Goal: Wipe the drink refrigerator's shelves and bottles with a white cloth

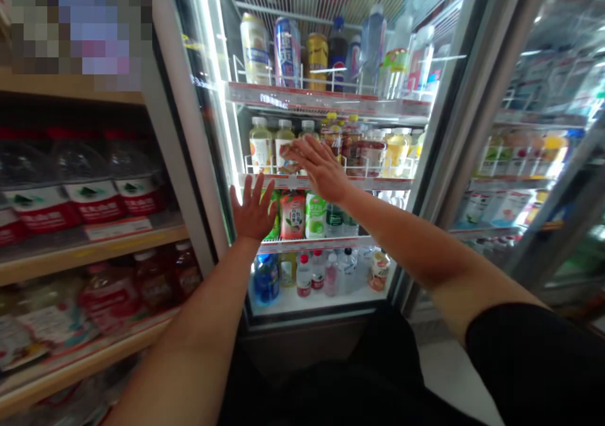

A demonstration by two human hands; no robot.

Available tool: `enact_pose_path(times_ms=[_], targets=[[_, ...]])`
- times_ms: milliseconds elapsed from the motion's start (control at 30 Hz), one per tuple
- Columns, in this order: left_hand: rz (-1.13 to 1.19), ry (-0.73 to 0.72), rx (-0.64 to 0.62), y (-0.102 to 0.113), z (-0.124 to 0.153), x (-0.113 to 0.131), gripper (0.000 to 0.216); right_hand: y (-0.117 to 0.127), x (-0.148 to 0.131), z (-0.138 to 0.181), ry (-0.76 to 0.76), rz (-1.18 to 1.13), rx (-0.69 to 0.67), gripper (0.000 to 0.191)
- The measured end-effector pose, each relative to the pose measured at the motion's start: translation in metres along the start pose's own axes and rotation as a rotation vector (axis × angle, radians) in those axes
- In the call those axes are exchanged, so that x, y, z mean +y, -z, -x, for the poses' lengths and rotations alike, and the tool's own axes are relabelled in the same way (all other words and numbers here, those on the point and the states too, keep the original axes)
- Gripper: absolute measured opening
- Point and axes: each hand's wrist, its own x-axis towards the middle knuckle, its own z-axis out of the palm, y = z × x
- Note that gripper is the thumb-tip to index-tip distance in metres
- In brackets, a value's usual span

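Observation:
A lit drinks fridge stands before me behind a glass door that carries reflections. My left hand is raised at the left side of the door, fingers spread, holding nothing. Higher and further right, my right hand has its fingers stretched out toward the left, and it is empty too. Whether either palm touches the glass I cannot tell. Behind my right fingertips are pale-capped bottles, partly covered by the hand. A pink drink carton and a green-and-white carton show between and below my hands.
Tall cans and bottles line the shelf above. Small bottles and a blue bottle stand on the fridge floor. At left, wooden shelving holds large red-labelled water bottles. Another glass-fronted fridge is on the right.

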Motion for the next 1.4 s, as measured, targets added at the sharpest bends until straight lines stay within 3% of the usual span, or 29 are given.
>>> enact_pose_path(times_ms=[233,433,633,833,1067,1267,1400], targets=[[-0.021,-0.012,0.007,0.001,0.000,0.002,0.053,0.011,0.012,-0.029,-0.219,0.066,0.180,0.061],[0.007,-0.033,0.016,0.001,0.000,0.000,0.052,0.013,0.000,-0.032,0.063,0.095,-0.045,0.069],[0.016,0.003,-0.006,0.001,0.000,0.000,0.053,0.010,0.002,-0.049,-0.168,0.106,0.147,0.068],[-0.015,-0.013,0.015,-0.001,0.001,0.000,0.053,0.011,-0.012,-0.026,0.116,0.128,-0.109,0.064],[0.023,0.023,0.014,0.000,0.001,0.000,0.052,0.023,0.027,-0.012,-0.144,0.132,0.105,0.063],[0.038,0.053,-0.027,0.003,0.000,0.004,0.053,0.034,0.050,0.016,-0.068,0.120,0.039,0.062],[-0.012,0.033,-0.011,0.002,0.000,0.004,0.053,0.044,0.072,0.021,-0.233,0.140,0.152,0.061]])
